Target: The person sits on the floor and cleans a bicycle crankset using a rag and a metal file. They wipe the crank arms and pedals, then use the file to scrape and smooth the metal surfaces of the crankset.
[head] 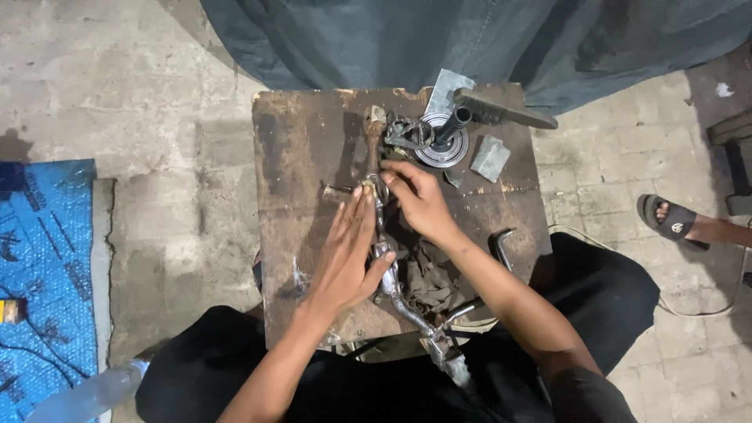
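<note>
A long bent metal part [392, 294], shaped like a pedal crank or lever, lies along the middle of a worn wooden work board [305, 157]. My left hand [348, 251] lies flat with fingers stretched, pressing on the part's middle. My right hand [419, 196] pinches a small piece at the part's joint, just beyond the left fingertips. The far end of the part [374, 125] reaches toward a small metal bracket [407, 133].
At the board's far edge stand a round metal disc with a black shaft [445, 141], a wire brush [501, 110] and grey sandpaper pieces [490, 157]. A dirty rag [431, 278] lies under my right forearm. Another person's sandalled foot [674, 219] is at the right; a blue sheet [43, 274] at the left.
</note>
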